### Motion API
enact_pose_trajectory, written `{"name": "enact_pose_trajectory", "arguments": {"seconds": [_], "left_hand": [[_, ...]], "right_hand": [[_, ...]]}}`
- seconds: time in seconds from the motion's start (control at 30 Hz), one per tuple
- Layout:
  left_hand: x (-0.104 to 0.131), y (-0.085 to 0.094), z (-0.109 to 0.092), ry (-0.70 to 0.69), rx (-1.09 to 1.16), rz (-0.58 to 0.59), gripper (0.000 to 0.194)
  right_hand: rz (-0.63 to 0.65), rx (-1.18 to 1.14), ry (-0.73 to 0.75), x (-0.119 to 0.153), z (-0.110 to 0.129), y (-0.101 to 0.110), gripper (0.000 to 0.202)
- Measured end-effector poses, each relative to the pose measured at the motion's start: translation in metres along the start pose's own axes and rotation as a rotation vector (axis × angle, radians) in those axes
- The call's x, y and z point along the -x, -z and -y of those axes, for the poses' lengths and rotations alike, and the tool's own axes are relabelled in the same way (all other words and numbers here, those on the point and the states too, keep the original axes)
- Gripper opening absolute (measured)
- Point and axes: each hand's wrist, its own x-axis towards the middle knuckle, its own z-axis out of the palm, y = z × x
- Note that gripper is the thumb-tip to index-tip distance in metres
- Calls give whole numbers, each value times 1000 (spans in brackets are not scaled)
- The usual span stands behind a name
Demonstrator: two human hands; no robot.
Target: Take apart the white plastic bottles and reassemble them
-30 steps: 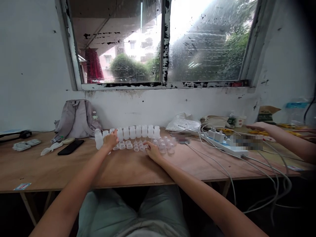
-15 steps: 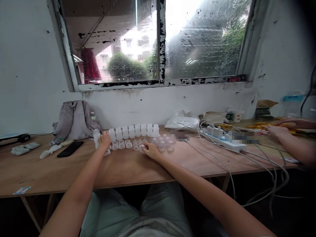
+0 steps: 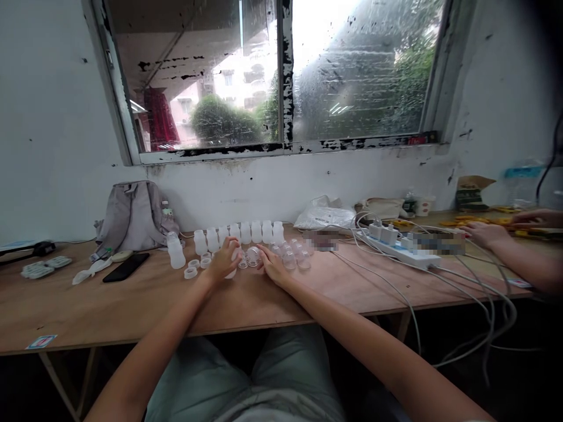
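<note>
My left hand point(image 3: 225, 259) is closed around a frosted white bottle point(image 3: 230, 273), mostly hidden by the fingers, just in front of the bottle row. To its right, my right hand point(image 3: 271, 265) pinches a clear round cap point(image 3: 254, 252) on its side, close to the left hand. Behind both hands stands a row of frosted bottles point(image 3: 256, 232). White collar rings point(image 3: 190, 272) lie in front of the row, with small clear nipples partly covered by my hands. Clear domed covers point(image 3: 289, 259) sit right of my right hand. Another frosted bottle point(image 3: 176, 253) stands apart at left.
A grey backpack point(image 3: 132, 214), a black phone point(image 3: 125, 268) and a white plastic strip lie left on the wooden table point(image 3: 132, 305). At right are a white power strip point(image 3: 404, 252) with trailing cables, a plastic bag point(image 3: 325, 214) and another person's hands point(image 3: 488, 234).
My left hand has moved right from the left end of the bottle row, bringing a bottle toward my right hand. My right hand has raised the clear cap slightly.
</note>
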Motion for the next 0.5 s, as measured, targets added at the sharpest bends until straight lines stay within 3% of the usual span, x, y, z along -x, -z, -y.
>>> {"name": "enact_pose_trajectory", "arguments": {"seconds": [0.1, 0.23, 0.5], "left_hand": [[-2, -15, -12, -28, 80, 42, 35], [3, -23, -13, 50, 117, 95, 64], [9, -21, -17, 211, 26, 269, 41]], "right_hand": [[-57, 2, -12, -1, -2, 0, 41], [-88, 4, -4, -2, -2, -1, 38], [-77, 38, 27, -1, -1, -1, 31]]}}
